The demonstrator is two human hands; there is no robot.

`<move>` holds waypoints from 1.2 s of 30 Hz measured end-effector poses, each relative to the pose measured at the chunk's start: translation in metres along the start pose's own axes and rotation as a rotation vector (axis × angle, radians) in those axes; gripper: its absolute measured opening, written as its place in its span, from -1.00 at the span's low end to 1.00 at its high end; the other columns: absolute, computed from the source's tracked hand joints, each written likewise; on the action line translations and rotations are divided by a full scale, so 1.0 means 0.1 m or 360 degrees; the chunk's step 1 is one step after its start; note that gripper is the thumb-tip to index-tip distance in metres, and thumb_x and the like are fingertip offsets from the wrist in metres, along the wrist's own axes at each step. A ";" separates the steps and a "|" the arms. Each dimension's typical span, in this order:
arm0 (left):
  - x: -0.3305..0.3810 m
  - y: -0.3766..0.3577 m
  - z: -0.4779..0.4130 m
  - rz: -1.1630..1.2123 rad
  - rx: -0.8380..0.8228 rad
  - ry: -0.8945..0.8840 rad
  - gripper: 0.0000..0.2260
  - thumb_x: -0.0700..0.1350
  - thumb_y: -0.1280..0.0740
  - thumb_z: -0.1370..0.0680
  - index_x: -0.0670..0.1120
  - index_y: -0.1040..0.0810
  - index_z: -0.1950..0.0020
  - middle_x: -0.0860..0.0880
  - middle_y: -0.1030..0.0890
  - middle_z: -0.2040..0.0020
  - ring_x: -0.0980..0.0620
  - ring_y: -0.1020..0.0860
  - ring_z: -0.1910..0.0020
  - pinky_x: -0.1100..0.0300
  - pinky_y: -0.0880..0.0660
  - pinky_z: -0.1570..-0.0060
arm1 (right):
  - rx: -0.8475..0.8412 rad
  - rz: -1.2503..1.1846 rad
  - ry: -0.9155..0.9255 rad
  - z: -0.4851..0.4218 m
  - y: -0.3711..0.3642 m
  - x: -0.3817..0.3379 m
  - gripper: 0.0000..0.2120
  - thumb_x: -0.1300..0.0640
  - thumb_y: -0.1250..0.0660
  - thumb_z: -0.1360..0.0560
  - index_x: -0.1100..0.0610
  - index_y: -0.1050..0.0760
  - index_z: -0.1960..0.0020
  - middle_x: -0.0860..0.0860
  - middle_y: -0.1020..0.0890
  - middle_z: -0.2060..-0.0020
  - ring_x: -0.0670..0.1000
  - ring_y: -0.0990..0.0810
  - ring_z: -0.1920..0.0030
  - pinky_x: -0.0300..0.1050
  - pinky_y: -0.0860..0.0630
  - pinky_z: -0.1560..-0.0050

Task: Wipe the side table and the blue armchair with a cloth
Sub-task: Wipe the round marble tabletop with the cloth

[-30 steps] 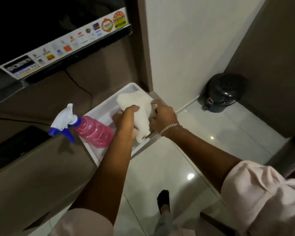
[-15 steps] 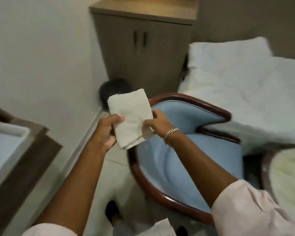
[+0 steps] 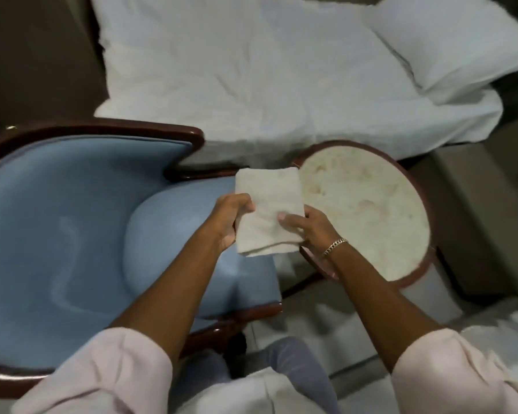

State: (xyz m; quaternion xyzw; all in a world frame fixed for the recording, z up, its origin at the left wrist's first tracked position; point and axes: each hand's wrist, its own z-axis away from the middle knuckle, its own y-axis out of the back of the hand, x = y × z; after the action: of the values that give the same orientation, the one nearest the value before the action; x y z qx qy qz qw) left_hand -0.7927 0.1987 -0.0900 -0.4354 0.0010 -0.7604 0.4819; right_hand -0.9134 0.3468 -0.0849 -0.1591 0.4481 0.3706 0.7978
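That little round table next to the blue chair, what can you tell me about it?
The side table is round, with a pale, mottled cream top that looks like stone or marble, ringed by a dark reddish-brown wooden rim. It stands upright on the floor, right of the blue armchair and in front of the white bed. Nothing rests on its top. The right hand and the folded cloth hang over its left edge; contact cannot be told. Its legs are mostly hidden.
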 end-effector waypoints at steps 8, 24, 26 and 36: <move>-0.88 -1.51 -0.99 -0.0194 0.0058 0.0138 -0.44 -0.27 -0.33 -0.25 -0.27 -0.58 -0.27 -0.33 -0.64 -0.28 -0.37 -0.60 -0.26 -0.23 -0.56 -0.33 | 0.0415 0.0229 0.0000 -0.55 1.65 0.44 -0.79 0.07 -0.49 -0.48 0.14 -0.64 -0.06 0.03 -0.74 0.09 0.10 -0.71 0.03 -0.20 -0.63 0.22; -3.21 -2.48 -2.63 -0.2246 0.1254 -0.0276 -0.38 -0.01 -0.30 -0.56 -0.30 -0.33 -0.56 -0.28 -0.32 -0.60 -0.24 -0.30 -0.60 -0.14 -0.24 -0.52 | -0.0320 0.2346 0.1386 -3.54 2.52 1.33 -0.40 -0.28 -0.01 -0.59 -0.14 -0.09 -0.60 -0.03 -0.15 -0.62 0.23 -0.04 -0.62 0.39 -0.16 -0.48; -3.34 -2.43 -2.76 -0.2193 0.1303 -0.0278 -0.31 0.06 -0.25 -0.58 -0.26 -0.21 -0.63 -0.24 -0.20 -0.66 -0.23 -0.15 -0.66 -0.15 -0.13 -0.60 | -0.0262 0.2270 0.1303 -3.97 2.27 1.14 -0.38 -0.34 0.04 -0.58 -0.21 0.00 -0.59 -0.07 -0.08 -0.64 0.21 0.03 -0.63 0.47 -0.09 -0.47; -3.49 -2.42 -2.91 -0.2157 0.1448 -0.0401 -0.32 0.08 -0.19 -0.61 -0.24 -0.17 -0.64 -0.21 -0.08 -0.69 -0.17 -0.03 -0.70 -0.07 0.01 -0.67 | -0.0450 0.2401 0.1397 -4.30 1.99 0.83 -0.28 -0.33 -0.09 -0.49 -0.11 -0.09 -0.59 0.03 -0.13 -0.63 0.31 -0.02 -0.60 0.48 -0.25 -0.38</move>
State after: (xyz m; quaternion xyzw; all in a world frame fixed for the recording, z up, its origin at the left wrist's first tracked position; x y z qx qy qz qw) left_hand -1.1081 0.4633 -0.3994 -0.1860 -0.6239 -0.7577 0.0446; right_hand -1.2898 0.2664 -0.3738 -0.0461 0.6496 0.7557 0.0696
